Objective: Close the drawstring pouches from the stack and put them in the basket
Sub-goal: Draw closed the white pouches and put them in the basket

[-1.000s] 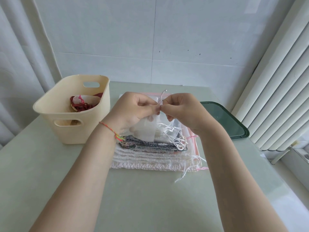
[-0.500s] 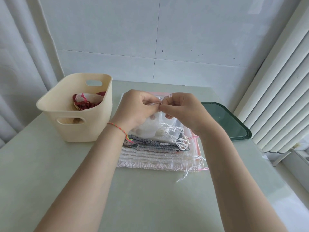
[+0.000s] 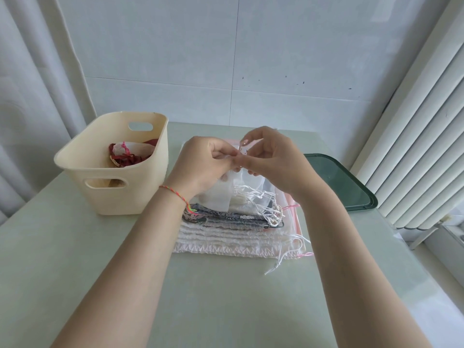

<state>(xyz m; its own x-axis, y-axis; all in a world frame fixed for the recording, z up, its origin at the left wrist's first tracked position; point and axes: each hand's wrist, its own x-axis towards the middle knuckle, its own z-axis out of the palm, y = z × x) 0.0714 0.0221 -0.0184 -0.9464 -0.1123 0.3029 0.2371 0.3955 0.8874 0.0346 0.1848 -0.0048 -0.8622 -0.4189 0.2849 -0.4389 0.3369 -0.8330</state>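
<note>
Working on a sheer white pouch: left hand and right hand both pinch its drawstring above the stack. Basket holds a few already, plenty left.

We see a dark green tray on the pale table, near the white blinds.

Table: basket, stack, tray
</note>
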